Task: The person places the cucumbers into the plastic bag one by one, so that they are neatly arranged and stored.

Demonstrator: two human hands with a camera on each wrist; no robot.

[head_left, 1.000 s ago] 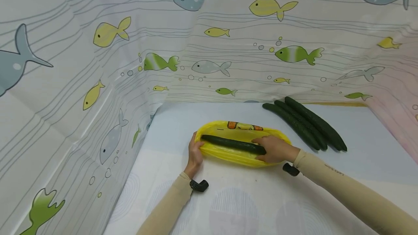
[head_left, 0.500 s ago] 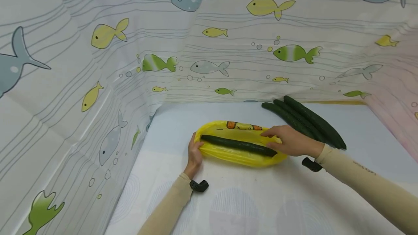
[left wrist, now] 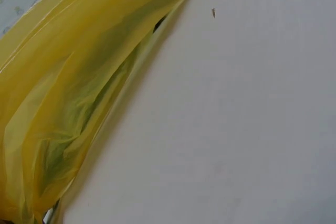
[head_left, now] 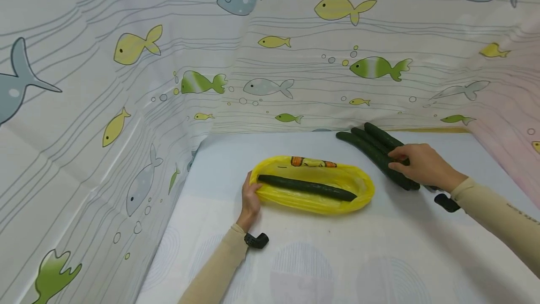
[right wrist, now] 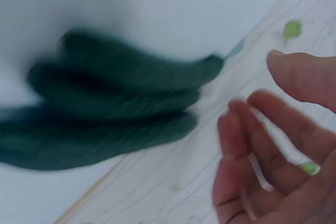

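Yellow bag (head_left: pixel 312 207) | left hand (head_left: pixel 251 200) grips it | right hand (head_left: pixel 423 165) half-curled near cucumbers (head_left: pixel 372 154)

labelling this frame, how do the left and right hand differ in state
The left hand grips the bag by one end; the right hand holds nothing. The left hand is partly hidden by the bag; the right hand is near the cucumbers. Both extend from beige sleeves.
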